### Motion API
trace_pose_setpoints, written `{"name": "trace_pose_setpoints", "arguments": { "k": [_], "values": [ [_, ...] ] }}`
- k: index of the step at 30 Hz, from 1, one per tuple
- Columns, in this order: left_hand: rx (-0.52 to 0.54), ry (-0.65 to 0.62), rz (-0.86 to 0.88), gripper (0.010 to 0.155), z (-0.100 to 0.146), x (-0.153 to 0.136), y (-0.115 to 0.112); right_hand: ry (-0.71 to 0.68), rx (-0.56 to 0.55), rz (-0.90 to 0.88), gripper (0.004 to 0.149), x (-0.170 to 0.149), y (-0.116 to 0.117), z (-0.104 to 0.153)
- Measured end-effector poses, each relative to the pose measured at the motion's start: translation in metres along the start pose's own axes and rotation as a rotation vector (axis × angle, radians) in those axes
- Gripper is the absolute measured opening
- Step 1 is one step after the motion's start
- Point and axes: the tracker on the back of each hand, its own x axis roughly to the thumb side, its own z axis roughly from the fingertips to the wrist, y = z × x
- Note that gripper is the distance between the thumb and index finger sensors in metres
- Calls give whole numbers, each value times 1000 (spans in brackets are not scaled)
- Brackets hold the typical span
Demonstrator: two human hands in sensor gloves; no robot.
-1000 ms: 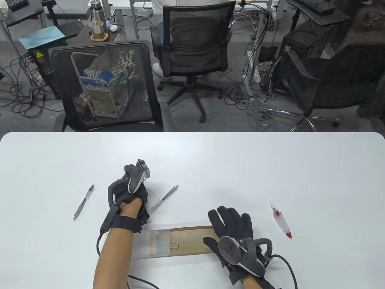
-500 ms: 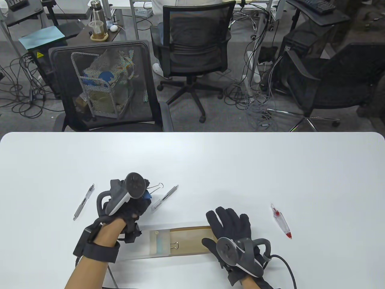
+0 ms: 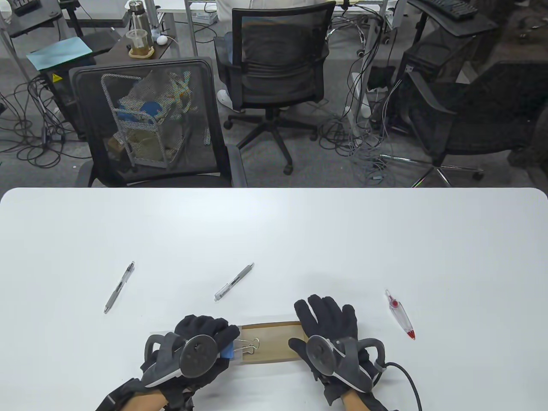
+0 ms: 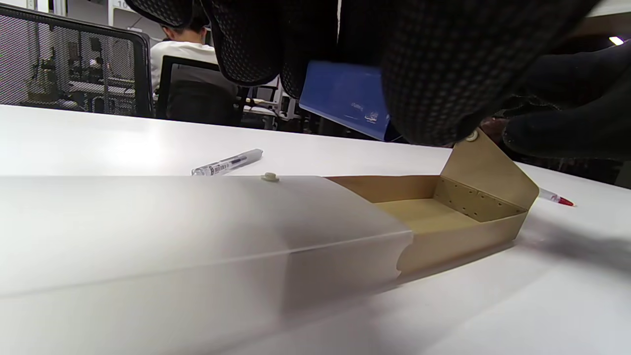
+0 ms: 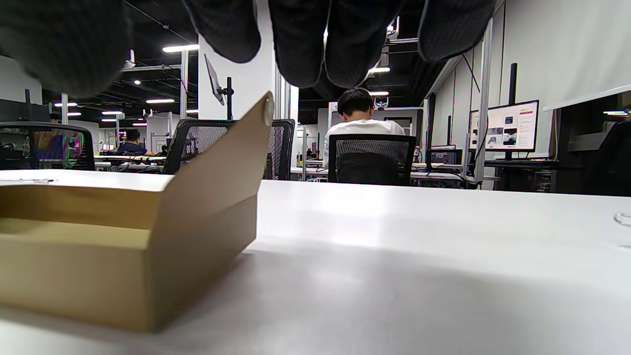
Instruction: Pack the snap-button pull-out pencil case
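The pencil case lies at the table's near edge: a frosted sleeve (image 3: pixel 159 334) with a brown pull-out tray (image 3: pixel 278 342) drawn out to the right. In the left wrist view the sleeve (image 4: pixel 197 231) and the open tray (image 4: pixel 443 212) show, with its end flap (image 4: pixel 488 172) raised. My left hand (image 3: pixel 227 342) pinches a blue binder clip (image 3: pixel 229 352) over the sleeve's mouth; the clip (image 4: pixel 345 98) hangs under my fingers. Wire clip handles (image 3: pixel 250 344) lie in the tray. My right hand (image 3: pixel 327 325) rests flat on the tray's right end, holding nothing; the tray (image 5: pixel 123 246) shows below it.
Two clear pens lie beyond the case, one at the left (image 3: pixel 119 287) and one in the middle (image 3: pixel 234 281), the latter also in the left wrist view (image 4: pixel 227 161). A red-tipped white item (image 3: pixel 400 314) lies to the right. Office chairs stand past the table's far edge.
My left hand lifted the blue binder clip from beyond the case and brought it back to the sleeve's mouth. My right hand stayed on the tray's end.
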Motion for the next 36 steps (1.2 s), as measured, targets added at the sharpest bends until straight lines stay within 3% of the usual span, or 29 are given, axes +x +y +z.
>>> {"name": "trace_pose_setpoints", "arguments": {
  "k": [6,12,21,25,30,33,36],
  "values": [
    [-4,20,-26,73,4,-4,-6,-33,6,-35,77,11,-10,1],
    [14,19,-46,73,6,-1,-6,-103,-4,-30,77,47,-20,-1],
    [38,2,-34,73,12,-1,-5,-247,67,48,63,103,-7,-14],
    [51,9,-25,73,14,-3,-4,-251,27,45,51,115,-2,-15],
    [44,4,-4,75,13,-7,-6,-260,27,32,51,115,-1,-14],
    [26,12,29,90,13,-14,-5,-260,11,50,50,110,-4,-14],
    [-106,99,20,104,9,-32,-8,-253,-2,106,50,99,-8,-13]
  ]
}}
